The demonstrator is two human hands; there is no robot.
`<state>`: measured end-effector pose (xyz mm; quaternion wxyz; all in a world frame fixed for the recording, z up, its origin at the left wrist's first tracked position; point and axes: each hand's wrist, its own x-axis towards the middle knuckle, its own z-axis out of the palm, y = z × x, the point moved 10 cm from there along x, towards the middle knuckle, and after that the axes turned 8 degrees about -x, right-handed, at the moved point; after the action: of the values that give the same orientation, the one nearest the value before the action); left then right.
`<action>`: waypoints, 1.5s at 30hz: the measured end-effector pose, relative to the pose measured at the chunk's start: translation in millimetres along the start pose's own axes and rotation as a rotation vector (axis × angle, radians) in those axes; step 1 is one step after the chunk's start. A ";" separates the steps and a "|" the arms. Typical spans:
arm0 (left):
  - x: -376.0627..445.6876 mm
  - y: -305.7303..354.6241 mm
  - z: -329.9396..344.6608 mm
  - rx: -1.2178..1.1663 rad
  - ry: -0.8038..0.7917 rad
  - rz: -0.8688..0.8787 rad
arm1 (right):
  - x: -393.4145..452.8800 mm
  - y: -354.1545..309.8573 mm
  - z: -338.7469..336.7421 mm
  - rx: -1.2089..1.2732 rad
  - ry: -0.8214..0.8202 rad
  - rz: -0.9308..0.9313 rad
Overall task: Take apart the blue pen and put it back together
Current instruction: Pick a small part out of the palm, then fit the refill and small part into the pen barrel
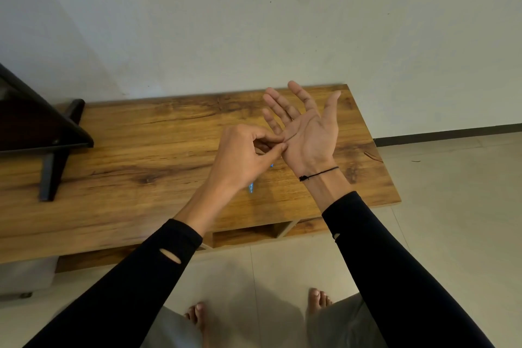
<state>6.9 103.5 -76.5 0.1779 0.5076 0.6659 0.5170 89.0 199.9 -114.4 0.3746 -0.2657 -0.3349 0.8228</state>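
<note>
My right hand (309,133) is held above the table, palm up, fingers spread, with nothing visible lying in it. My left hand (248,155) has thumb and forefinger pinched together right at the little-finger edge of that palm; anything in the pinch is too small to see. Below my left hand, a blue pen part (251,187) lies on the wooden table (141,150), mostly hidden by my wrist. Another blue bit (272,165) peeks out between my two hands.
The low wooden table stands against a pale wall, with an open shelf (245,234) under its front edge. A dark stand with a slanted leg (53,167) sits on its left end. My bare feet are on the tiled floor (452,234) in front.
</note>
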 end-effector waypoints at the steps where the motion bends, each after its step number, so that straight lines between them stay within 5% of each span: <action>1: 0.0 1.4 -0.1 0.029 -0.003 0.010 | 0.1 1.6 1.1 -0.026 -0.005 0.000; 11: -0.4 2.8 -4.7 0.076 0.060 -0.017 | 0.8 10.6 0.4 -0.001 0.031 0.036; 14: 4.7 -19.7 -21.4 -0.027 0.158 -0.159 | 1.5 11.0 -10.1 -0.222 0.107 0.064; 18: 5.6 -45.2 -38.1 -0.140 0.249 -0.300 | 1.7 18.7 -2.0 -0.542 -0.024 0.077; 30: 9.8 -51.5 -27.2 -0.005 0.146 -0.310 | 3.8 10.7 -8.5 -0.824 0.041 -0.024; 37: -7.6 -94.4 -1.4 0.653 -0.097 -0.484 | 6.1 1.3 -27.3 -0.727 0.168 0.006; 45: -0.3 -85.4 7.4 0.579 -0.105 -0.470 | 6.6 1.8 -29.3 -0.745 0.139 0.004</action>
<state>-29.4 111.3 -153.8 0.1746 0.3959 0.8728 0.2258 104.5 214.6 -135.5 0.2725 -0.4395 -0.5843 0.6255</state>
